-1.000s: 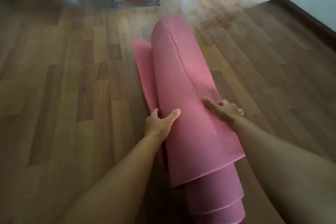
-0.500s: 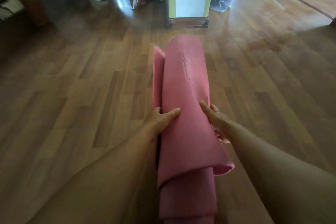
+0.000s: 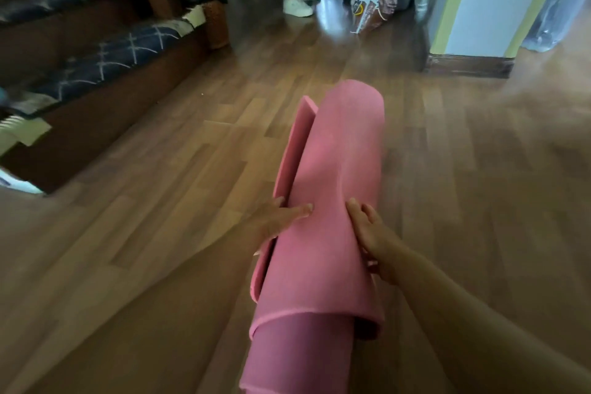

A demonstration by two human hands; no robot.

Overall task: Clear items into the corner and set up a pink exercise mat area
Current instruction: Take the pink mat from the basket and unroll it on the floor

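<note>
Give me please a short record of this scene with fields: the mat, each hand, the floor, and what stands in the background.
mat: pink exercise mat, rolled up, with its loose outer edge on the left
left hand: grips the roll's left side, thumb on top
right hand: holds the roll's right side, thumb on top
floor: wooden floor
left of room: dark patterned cushions on a brown base
background: another person's white shoes, a shopping bag, a blue and yellow pillar
</note>
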